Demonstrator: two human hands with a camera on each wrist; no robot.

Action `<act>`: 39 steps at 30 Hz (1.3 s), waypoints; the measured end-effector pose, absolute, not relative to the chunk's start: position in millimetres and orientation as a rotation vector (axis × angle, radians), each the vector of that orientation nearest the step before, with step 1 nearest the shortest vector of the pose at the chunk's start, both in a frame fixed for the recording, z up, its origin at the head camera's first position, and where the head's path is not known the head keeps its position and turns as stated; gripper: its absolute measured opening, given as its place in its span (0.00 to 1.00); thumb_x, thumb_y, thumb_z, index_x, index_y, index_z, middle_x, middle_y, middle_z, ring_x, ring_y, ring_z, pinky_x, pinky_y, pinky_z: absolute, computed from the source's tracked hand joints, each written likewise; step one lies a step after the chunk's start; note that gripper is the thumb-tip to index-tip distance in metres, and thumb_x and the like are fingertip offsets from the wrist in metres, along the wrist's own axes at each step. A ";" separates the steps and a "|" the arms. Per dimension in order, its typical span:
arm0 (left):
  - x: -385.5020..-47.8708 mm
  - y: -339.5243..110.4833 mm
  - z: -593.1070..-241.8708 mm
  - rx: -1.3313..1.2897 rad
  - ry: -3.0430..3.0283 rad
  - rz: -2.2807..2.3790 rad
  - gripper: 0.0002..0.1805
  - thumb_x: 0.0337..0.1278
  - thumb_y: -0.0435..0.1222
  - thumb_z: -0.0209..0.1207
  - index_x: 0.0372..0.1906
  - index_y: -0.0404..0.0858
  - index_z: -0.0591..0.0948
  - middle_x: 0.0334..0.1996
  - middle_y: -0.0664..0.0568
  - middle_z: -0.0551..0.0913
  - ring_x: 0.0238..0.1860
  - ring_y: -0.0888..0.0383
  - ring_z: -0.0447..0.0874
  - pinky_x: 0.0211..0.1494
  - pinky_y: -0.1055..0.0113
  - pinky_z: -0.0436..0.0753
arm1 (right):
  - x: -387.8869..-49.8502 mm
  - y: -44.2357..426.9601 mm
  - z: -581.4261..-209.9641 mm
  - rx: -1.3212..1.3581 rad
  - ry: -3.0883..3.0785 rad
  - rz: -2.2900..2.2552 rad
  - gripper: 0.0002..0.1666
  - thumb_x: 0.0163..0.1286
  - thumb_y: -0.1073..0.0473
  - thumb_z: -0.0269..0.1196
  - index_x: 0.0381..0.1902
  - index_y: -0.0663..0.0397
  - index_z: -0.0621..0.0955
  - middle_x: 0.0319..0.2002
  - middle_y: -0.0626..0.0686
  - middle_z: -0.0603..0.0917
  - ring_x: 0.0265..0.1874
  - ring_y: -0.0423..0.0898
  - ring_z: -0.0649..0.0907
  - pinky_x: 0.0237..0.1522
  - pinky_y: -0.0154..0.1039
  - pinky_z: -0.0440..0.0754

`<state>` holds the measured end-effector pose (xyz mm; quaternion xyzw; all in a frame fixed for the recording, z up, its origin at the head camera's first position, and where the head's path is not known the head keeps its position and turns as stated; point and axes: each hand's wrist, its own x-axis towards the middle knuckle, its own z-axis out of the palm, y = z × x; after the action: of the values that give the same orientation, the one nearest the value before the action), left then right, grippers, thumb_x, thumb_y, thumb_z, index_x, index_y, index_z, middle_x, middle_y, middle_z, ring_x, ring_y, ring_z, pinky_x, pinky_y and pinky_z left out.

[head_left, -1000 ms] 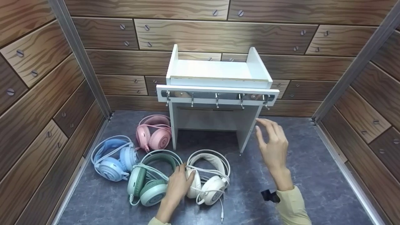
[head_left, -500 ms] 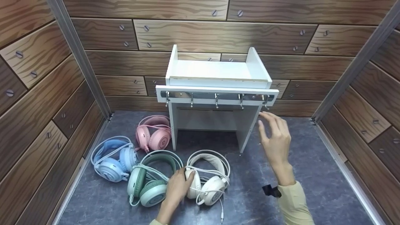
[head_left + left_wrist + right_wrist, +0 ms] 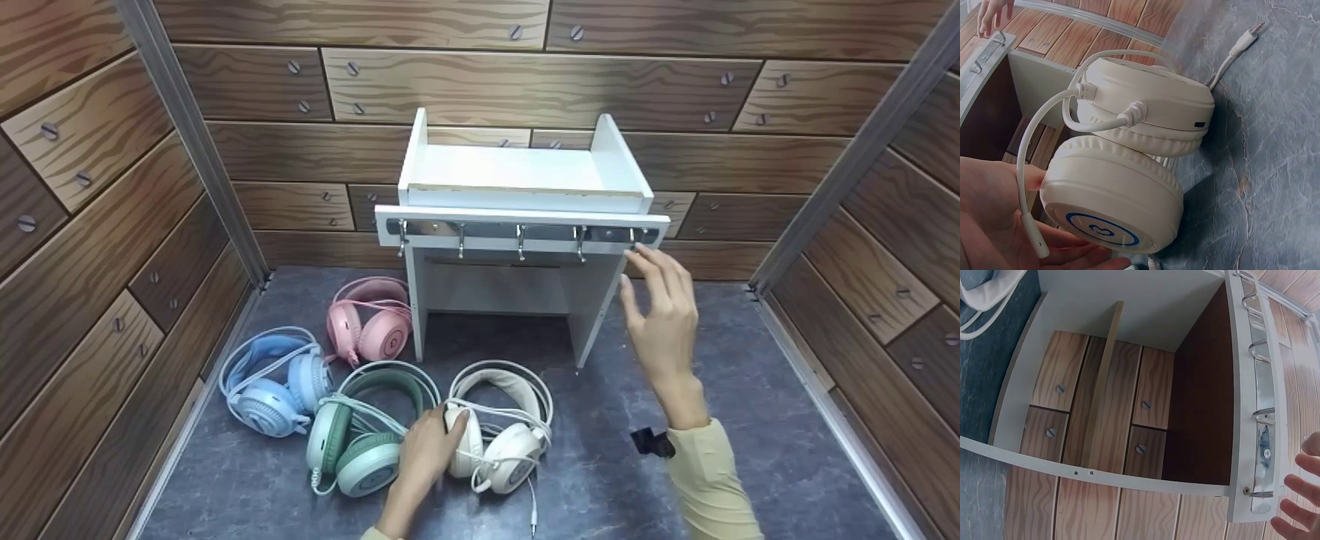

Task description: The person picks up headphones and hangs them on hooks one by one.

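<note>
White headphones (image 3: 495,442) lie on the floor in front of the shelf, their cable plug stretched toward the viewer. My left hand (image 3: 427,450) rests beside their left ear cup, fingers loosely extended, between them and the green headphones (image 3: 367,461). In the left wrist view the hand (image 3: 1010,225) is at the white ear cup (image 3: 1112,194). My right hand (image 3: 664,322) is raised, fingers spread and holding nothing, at the right end of the hook rail (image 3: 495,232). In the right wrist view the fingers (image 3: 1304,486) are near the end hook (image 3: 1261,494).
A white shelf unit (image 3: 517,169) stands by the back wall. Pink headphones (image 3: 382,334) lie by its left leg, with blue headphones (image 3: 266,405) farther left. Wood-patterned walls (image 3: 480,82) with metal edge strips surround the dark floor (image 3: 787,450).
My right hand has moved up along the shelf's right side to the rail's last hook. The left hand has stayed almost still by the white headphones.
</note>
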<state>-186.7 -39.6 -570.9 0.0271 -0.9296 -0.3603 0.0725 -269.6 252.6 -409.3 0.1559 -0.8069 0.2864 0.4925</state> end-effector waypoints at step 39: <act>-185.9 -35.9 -577.7 0.185 -2.732 -1.121 0.28 0.64 0.54 0.60 0.51 0.32 0.84 0.49 0.38 0.85 0.50 0.36 0.84 0.52 0.43 0.80 | -308.3 253.9 -361.9 0.487 -2.111 0.385 0.32 0.74 0.53 0.62 0.72 0.56 0.71 0.72 0.57 0.70 0.72 0.57 0.68 0.74 0.52 0.61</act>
<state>-185.9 -35.9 -577.7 0.0622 -0.9195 -0.3773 0.0915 -308.3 253.9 -361.9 0.1972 -0.8552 0.1559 0.4533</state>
